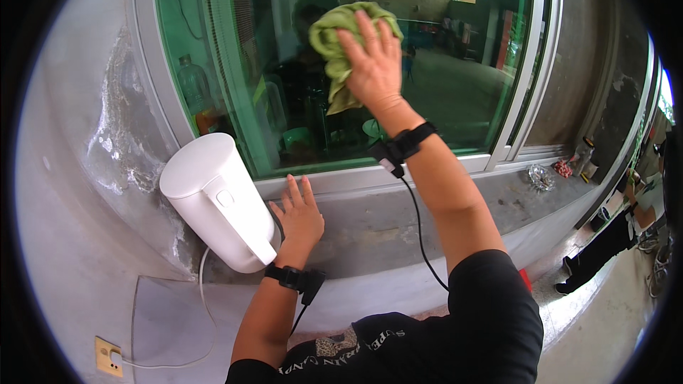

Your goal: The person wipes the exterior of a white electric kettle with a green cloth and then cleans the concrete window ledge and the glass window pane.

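Observation:
Spread over a bunched green cloth (336,37), my right hand (373,66) presses it against the window glass (448,96). The cloth's lower corner hangs below my palm. My left hand (301,218) rests on the sill side, its fingertips touching the bottom of the white window frame (341,181); nothing is in it and its fingers are apart. Just left of that hand stands a white electric kettle (213,197), its handle turned toward me. Both wrists carry black straps with small devices and cables.
The kettle's white cord (213,325) runs down to a wall socket (109,357). Along the grey sill (373,224), to the right, are a glass ashtray (541,177), a red bundle (563,168) and a clear jar (584,154). Another person (613,240) stands at far right.

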Demonstrator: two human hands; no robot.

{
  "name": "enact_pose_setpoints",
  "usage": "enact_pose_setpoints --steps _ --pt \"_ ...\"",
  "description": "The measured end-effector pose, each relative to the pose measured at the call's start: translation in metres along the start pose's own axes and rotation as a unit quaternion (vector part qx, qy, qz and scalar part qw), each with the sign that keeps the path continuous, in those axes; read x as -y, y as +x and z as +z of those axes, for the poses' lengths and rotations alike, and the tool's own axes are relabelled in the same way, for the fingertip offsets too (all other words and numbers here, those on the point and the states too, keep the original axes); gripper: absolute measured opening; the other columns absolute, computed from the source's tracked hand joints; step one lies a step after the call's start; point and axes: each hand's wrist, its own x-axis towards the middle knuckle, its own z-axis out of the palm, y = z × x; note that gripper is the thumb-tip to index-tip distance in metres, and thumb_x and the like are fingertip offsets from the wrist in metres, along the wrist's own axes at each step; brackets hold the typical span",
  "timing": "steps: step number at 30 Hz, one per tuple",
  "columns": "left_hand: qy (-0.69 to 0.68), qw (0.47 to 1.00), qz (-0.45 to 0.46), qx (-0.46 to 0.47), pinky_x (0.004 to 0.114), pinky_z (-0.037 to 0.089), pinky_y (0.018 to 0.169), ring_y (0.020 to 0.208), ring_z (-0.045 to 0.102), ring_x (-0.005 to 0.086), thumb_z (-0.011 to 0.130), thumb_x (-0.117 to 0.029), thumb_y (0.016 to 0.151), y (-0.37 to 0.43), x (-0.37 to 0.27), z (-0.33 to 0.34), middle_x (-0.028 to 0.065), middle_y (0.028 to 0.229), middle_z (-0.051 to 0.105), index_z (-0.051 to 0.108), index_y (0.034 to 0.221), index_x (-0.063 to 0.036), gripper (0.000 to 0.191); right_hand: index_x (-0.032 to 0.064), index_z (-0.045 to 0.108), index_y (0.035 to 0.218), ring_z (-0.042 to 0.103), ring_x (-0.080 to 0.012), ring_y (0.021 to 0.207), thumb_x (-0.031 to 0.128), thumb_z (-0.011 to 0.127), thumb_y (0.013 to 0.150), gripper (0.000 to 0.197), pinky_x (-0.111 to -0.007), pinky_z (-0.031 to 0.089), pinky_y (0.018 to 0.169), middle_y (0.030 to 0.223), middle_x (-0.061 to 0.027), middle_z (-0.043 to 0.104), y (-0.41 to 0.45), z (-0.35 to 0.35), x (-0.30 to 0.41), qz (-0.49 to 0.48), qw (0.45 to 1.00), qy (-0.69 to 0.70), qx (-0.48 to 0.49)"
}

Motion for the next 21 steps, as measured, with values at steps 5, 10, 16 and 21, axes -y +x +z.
enact_pose_setpoints --steps 5,10,16,21 --pt "-0.023 0.998 -0.023 0.049 0.055 0.015 0.098 0.12 0.025 0.0378 0.06 -0.023 0.072 0.003 -0.007 -0.008 0.0205 0.138 0.004 0.009 0.134 -0.0054 0.083 0.0122 0.049 0.113 0.033 -0.0367 0.114 0.013 0.06 0.064 0.05 -0.043 0.027 0.094 0.129 -0.0137 0.034 -0.034 -0.039 -0.108 0.084 0.992 -0.068 -0.064" --pt "0.001 0.999 -0.026 0.041 0.054 0.018 0.097 0.12 0.026 0.0376 0.064 -0.023 0.07 0.003 -0.012 -0.006 0.0211 0.138 0.004 0.008 0.134 -0.0049 0.087 0.0087 0.044 0.117 0.032 -0.0362 0.115 0.016 0.059 0.07 0.05 -0.041 0.026 0.097 0.128 -0.015 0.034 -0.082 -0.08 -0.217 0.152 0.973 -0.151 -0.085" --pt "0.012 0.999 -0.036 0.024 0.052 0.018 0.098 0.12 0.026 0.0362 0.065 -0.024 0.069 0.004 -0.008 -0.002 0.0205 0.137 0.005 0.008 0.134 -0.005 0.088 0.0104 0.045 0.117 0.045 -0.0323 0.1 0.002 0.058 0.067 0.052 -0.038 0.038 0.085 0.112 -0.0137 0.046 -0.06 -0.094 -0.215 0.272 0.95 -0.087 -0.123" --pt "0.02 0.998 -0.041 0.041 0.051 0.017 0.099 0.121 0.024 0.0353 0.063 -0.025 0.07 0.004 -0.008 -0.001 0.0194 0.138 0.004 0.007 0.134 -0.0069 0.087 0.0142 0.053 0.108 0.047 -0.03 0.1 0.001 0.065 0.062 0.05 -0.035 0.041 0.084 0.111 -0.0138 0.046 0.014 -0.069 -0.103 0.135 0.971 0.114 -0.162"
